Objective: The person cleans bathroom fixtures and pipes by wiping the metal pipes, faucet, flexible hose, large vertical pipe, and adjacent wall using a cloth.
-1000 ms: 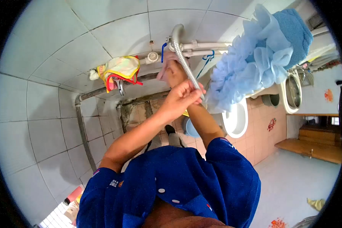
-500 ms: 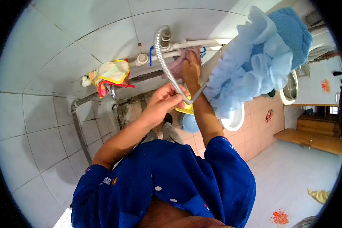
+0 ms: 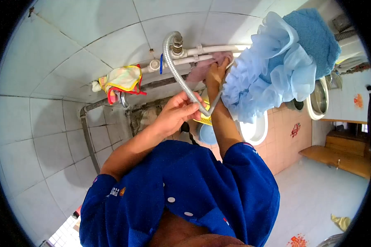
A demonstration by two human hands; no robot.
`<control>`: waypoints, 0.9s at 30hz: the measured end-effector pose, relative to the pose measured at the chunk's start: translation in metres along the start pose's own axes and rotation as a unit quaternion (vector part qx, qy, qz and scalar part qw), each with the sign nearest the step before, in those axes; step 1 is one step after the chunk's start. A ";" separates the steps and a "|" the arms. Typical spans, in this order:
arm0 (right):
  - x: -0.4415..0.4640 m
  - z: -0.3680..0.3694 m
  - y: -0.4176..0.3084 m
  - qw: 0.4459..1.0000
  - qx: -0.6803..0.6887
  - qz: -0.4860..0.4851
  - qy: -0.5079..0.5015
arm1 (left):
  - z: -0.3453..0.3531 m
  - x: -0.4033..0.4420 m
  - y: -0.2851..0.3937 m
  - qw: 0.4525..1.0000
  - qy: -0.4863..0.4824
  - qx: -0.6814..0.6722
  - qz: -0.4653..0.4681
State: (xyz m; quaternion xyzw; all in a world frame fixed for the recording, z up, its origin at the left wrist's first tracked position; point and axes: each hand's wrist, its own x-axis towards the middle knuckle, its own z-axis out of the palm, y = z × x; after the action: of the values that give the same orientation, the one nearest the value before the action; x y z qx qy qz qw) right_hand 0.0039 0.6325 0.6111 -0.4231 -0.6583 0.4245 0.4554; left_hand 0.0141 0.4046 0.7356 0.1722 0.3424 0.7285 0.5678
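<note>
Tiles [image 3: 105, 43]; left hand [image 3: 181, 112] half-closed on hose [image 3: 176, 74]

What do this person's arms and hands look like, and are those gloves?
No gloves: the left hand and right hand are bare, as are the forearms. Short, loose, deep-blue sleeves cover the upper arms; the left one bears a small white patch beside an orange emblem.

Showing no readable text, brand, number or sign. Carrying small white print [image 3: 114, 191] and orange-yellow emblem [image 3: 122, 191] on left sleeve [image 3: 99, 208] of blue shirt [image 3: 193, 177], too small and blurred to read. Carrying pale marks [image 3: 251, 149] on right sleeve [image 3: 245, 162] and tiny red-and-white mark [image 3: 226, 221] on shirt front, likewise too small for making out.
</note>
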 end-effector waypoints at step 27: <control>0.047 0.010 0.002 0.992 0.011 0.094 0.080 | -0.022 -0.017 0.042 0.991 -0.123 -0.011 -0.055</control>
State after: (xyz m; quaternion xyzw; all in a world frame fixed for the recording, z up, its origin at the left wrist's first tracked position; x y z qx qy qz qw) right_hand -0.0160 0.6759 0.6183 -0.5104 -0.5727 0.4374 0.4692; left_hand -0.0245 0.3775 0.7518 0.2349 0.2711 0.6732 0.6467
